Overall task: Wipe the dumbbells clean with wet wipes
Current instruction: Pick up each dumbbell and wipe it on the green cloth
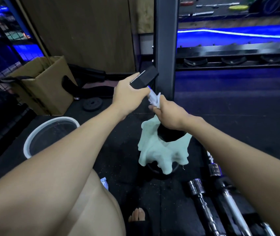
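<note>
A black hex dumbbell [146, 77] stands tilted in the middle of the head view, its lower head [169, 136] resting on a pale green towel [161, 154]. My left hand [129, 96] grips the upper head. My right hand [168, 111] is wrapped around the chrome handle with a white wet wipe [155, 99] bunched between its fingers and the bar. Most of the handle is hidden under that hand.
A white bucket [33, 133] stands at the left on the black rubber floor, a cardboard box [45, 86] behind it. Chrome bars [202, 198] lie at lower right. A dark rack post [165, 41] rises just behind the dumbbell. My knee and foot are at the bottom.
</note>
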